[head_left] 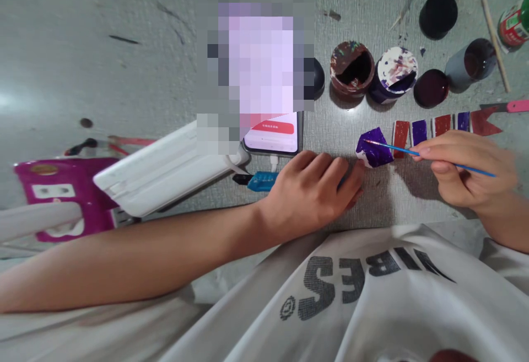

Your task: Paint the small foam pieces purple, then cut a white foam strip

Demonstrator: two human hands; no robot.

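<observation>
My right hand (pixel 467 172) pinches a thin blue paintbrush (pixel 430 156), its tip touching the purple end of a long strip (pixel 425 130) painted in red and purple bands. My left hand (pixel 320 185) lies on the table just left of that purple end, fingers curled together, fingertips close to the strip's edge. Whether they hold anything I cannot make out. Behind the strip stand open paint pots: a brown one (pixel 351 69), a purple one with a torn foil lid (pixel 392 74) and a dark red lid (pixel 431 87).
A phone (pixel 275 136) lies left of the pots, cabled to a white power bank (pixel 165 169). A magenta socket strip (pixel 61 191) sits far left. More pots (pixel 438 14), a wooden stick (pixel 495 42) and a pink-handled tool (pixel 512 107) lie at the back right.
</observation>
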